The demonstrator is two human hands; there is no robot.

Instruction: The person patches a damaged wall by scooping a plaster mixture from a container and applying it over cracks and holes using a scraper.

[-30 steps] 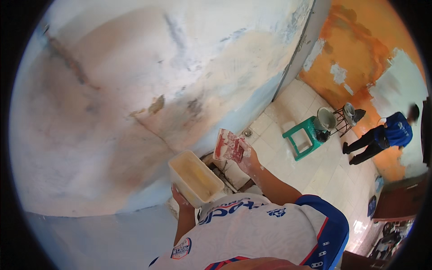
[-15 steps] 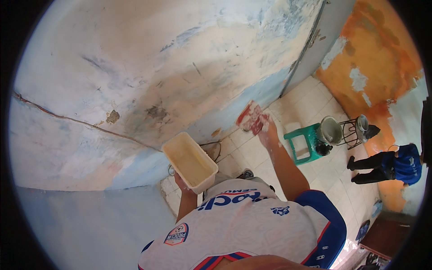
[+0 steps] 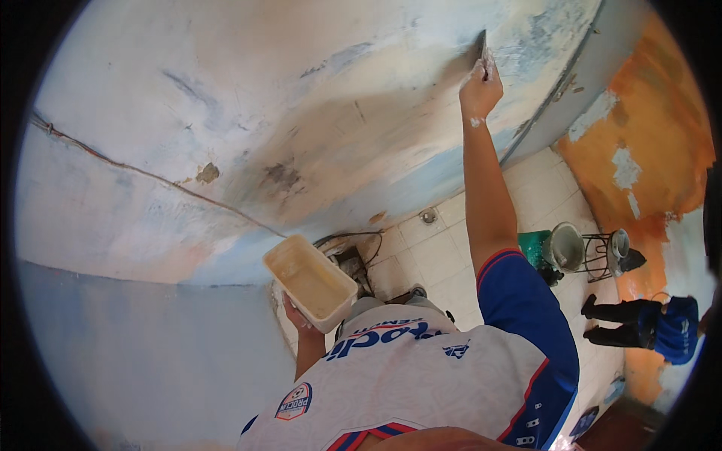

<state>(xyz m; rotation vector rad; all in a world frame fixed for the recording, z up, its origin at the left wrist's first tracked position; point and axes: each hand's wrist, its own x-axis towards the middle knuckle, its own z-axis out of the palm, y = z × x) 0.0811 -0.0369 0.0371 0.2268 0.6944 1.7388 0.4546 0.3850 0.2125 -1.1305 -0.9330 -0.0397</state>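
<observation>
My right hand [image 3: 481, 89], smeared with white paste, is raised on a stretched arm to the patchy white wall [image 3: 301, 90], its fingers closed on a putty knife [image 3: 483, 43] that is seen edge-on at the wall's surface. Low at the middle, my left hand [image 3: 294, 316] grips a rectangular cream plastic tub [image 3: 304, 272] from the side and below, and some of its fingers are hidden by the tub. Pale wet material lies in the tub. A thin cable [image 3: 158, 174] runs across the wall toward the tub.
Tiled floor [image 3: 421, 248] lies below. At the right are a green stool [image 3: 534, 244] carrying a bucket [image 3: 564, 246] and a metal stand [image 3: 598, 259] with a smaller container. A person in a blue top [image 3: 673, 331] stands beside the orange, patched wall [image 3: 632, 128]. A loop of cable lies near my feet.
My right hand has swung up and away from near the tub to high on the wall, turning the knife edge-on. The tub stays in my left hand. The view has shifted slightly.
</observation>
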